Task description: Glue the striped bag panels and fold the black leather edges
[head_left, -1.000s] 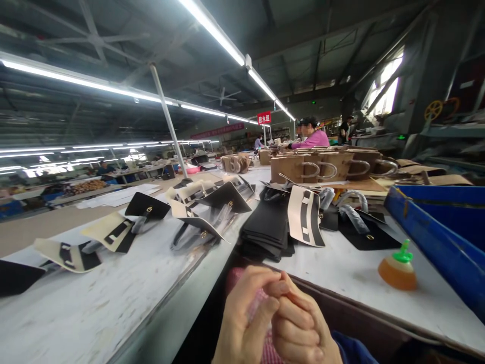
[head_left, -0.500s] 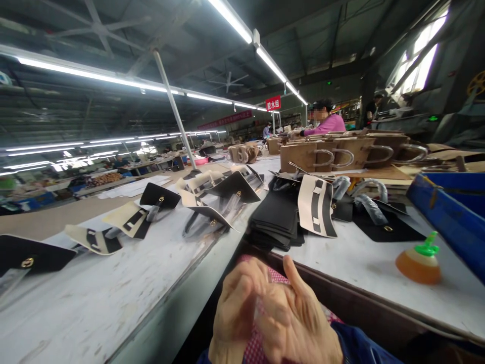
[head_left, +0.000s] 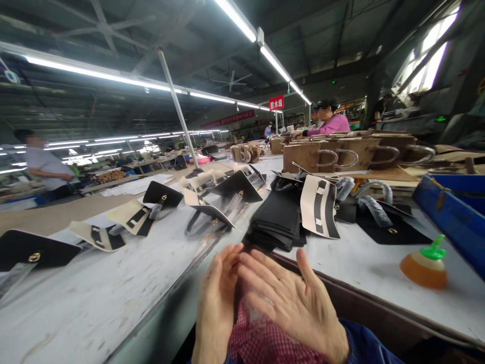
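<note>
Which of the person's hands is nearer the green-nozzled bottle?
Right. The right hand is apart from the green-nozzled bottle, to its left in view; the left hand is farther left.

The panel stack (head_left: 276, 217) lies left of the bottle (head_left: 423, 269); bags (head_left: 303, 157) stand behind.

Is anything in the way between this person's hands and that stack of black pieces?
Only the brown table edge runs between the left hand, the right hand and the black stack just beyond it. Nothing else visible blocks the way; the cream-and-black piece is at the stack's right side.
</note>
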Available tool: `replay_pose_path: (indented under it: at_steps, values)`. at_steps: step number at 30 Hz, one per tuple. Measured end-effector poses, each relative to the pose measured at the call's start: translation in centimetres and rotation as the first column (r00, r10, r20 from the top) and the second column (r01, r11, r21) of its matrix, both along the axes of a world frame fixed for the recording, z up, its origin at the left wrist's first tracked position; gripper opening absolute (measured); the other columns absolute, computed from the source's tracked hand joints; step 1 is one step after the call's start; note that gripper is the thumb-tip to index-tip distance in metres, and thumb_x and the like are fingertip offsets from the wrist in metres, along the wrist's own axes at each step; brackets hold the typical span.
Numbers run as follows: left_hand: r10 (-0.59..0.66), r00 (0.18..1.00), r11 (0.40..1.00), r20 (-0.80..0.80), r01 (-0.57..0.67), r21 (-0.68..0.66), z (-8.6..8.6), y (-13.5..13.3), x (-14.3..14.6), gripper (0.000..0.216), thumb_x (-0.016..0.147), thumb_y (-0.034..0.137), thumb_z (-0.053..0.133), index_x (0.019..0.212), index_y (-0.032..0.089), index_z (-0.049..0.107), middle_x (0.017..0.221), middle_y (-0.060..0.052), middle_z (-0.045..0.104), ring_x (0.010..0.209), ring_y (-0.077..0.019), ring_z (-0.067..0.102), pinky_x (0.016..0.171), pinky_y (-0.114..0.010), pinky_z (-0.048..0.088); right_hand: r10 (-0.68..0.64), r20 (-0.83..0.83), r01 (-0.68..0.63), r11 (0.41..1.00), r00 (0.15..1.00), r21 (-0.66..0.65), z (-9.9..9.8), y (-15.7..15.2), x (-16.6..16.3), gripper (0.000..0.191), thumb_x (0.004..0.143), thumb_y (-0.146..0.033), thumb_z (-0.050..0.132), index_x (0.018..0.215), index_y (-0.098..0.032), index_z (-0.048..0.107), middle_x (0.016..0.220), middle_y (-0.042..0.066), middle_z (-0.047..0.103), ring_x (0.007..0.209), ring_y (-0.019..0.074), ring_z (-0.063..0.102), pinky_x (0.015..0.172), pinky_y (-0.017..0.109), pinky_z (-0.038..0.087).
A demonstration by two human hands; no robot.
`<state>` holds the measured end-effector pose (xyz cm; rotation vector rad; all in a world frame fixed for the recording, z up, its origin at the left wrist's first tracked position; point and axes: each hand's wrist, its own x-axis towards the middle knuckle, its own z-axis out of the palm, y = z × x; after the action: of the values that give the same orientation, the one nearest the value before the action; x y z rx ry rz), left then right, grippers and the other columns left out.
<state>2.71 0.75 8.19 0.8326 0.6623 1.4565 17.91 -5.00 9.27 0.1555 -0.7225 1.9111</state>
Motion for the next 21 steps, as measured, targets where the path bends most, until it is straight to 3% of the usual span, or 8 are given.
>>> replay_pose_path:
  at_steps: [6, 9, 10, 13, 14, 17, 19, 21]
  values:
    - [0.333, 0.940, 0.942, -0.082, -0.326, 0.079, 1.3, 2.3, -3.4, 0.037, 0.078, 0.047, 0.078, 0.104, 0.021, 0.075, 0.124, -0.006, 0.070, 0.110, -0.0203, 0.061, 0.084, -0.029, 0.048, -0.088, 0.008, 0.088, 0.996, 0.996, -0.006, -0.9, 0.6, 0.7, 0.068, 0.098, -0.069, 0.038, 0.138, -0.019, 0.059, 0.154, 0.006, 0.045, 0.145, 0.0230, 0.037, 0.119, 0.039, 0.030]
    - [0.448, 0.890, 0.892, -0.088, -0.438, 0.110, 2.5, 3.4, -5.9, 0.029, 0.080, 0.042, 0.077, 0.099, 0.021, 0.075, 0.122, -0.006, 0.070, 0.115, -0.0242, 0.060, 0.097, -0.038, 0.044, -0.281, 0.229, 0.276, 0.960, 0.932, 0.054, -1.8, 1.5, 1.4, 0.076, 0.097, -0.075, 0.021, 0.139, -0.024, 0.058, 0.156, 0.006, 0.044, 0.145, 0.0237, 0.037, 0.120, 0.045, 0.028]
    - [0.487, 0.870, 0.871, -0.082, -0.475, 0.124, 3.2, 3.7, -6.8, 0.026, 0.080, 0.039, 0.077, 0.097, 0.021, 0.075, 0.120, -0.006, 0.070, 0.117, -0.0257, 0.060, 0.103, -0.043, 0.042, -0.388, 0.343, 0.374, 0.921, 0.855, 0.111, -2.1, 2.2, 1.9, 0.081, 0.096, -0.077, 0.013, 0.141, -0.025, 0.056, 0.156, 0.007, 0.043, 0.144, 0.0242, 0.039, 0.119, 0.048, 0.030]
    - [0.615, 0.788, 0.780, -0.034, -0.602, 0.174, 6.1, 4.5, -9.7, 0.013, 0.080, 0.027, 0.074, 0.091, 0.020, 0.074, 0.114, -0.005, 0.073, 0.120, -0.0286, 0.060, 0.114, -0.052, 0.034, -0.654, 0.561, 0.604, 0.735, 0.508, 0.309, -3.0, 5.9, 4.4, 0.091, 0.091, -0.080, 0.000, 0.150, -0.025, 0.042, 0.158, 0.011, 0.039, 0.143, 0.0262, 0.041, 0.116, 0.053, 0.034]
    - [0.654, 0.756, 0.745, -0.011, -0.641, 0.182, 7.1, 4.8, -10.6, 0.008, 0.082, 0.023, 0.070, 0.089, 0.019, 0.073, 0.111, -0.005, 0.075, 0.122, -0.0284, 0.060, 0.115, -0.053, 0.033, -0.700, 0.587, 0.648, 0.674, 0.407, 0.354, -3.3, 7.6, 5.6, 0.088, 0.092, -0.080, 0.005, 0.152, -0.024, 0.038, 0.160, 0.012, 0.036, 0.144, 0.0271, 0.038, 0.116, 0.054, 0.032]
    - [0.723, 0.688, 0.670, 0.059, -0.720, 0.181, 10.0, 5.6, -13.1, 0.018, 0.093, 0.031, 0.058, 0.089, 0.020, 0.071, 0.113, -0.001, 0.076, 0.128, -0.0248, 0.057, 0.119, -0.050, 0.030, -0.744, 0.668, 0.692, 0.490, 0.016, 0.530, -4.3, 13.1, 9.3, 0.059, 0.098, -0.059, 0.051, 0.145, -0.022, 0.047, 0.158, 0.012, 0.036, 0.143, 0.0332, 0.036, 0.117, 0.061, 0.024]
    - [0.706, 0.702, 0.682, 0.099, -0.711, 0.172, 11.4, 6.0, -14.4, 0.041, 0.096, 0.053, 0.050, 0.094, 0.018, 0.069, 0.121, -0.003, 0.074, 0.132, -0.0253, 0.054, 0.120, -0.049, 0.028, -0.700, 0.678, 0.635, 0.423, -0.223, 0.646, -5.1, 15.9, 11.1, 0.050, 0.095, -0.046, 0.062, 0.138, -0.021, 0.054, 0.154, 0.012, 0.041, 0.142, 0.0341, 0.037, 0.116, 0.062, 0.025]
    - [0.631, 0.766, 0.748, 0.125, -0.643, 0.166, 12.3, 5.8, -15.6, 0.065, 0.095, 0.070, 0.037, 0.102, 0.013, 0.067, 0.125, -0.013, 0.072, 0.129, -0.0298, 0.057, 0.118, -0.055, 0.029, -0.657, 0.644, 0.539, 0.403, -0.392, 0.740, -6.0, 17.7, 11.9, 0.045, 0.094, -0.044, 0.065, 0.130, -0.019, 0.059, 0.149, 0.011, 0.047, 0.140, 0.0332, 0.039, 0.116, 0.061, 0.025]
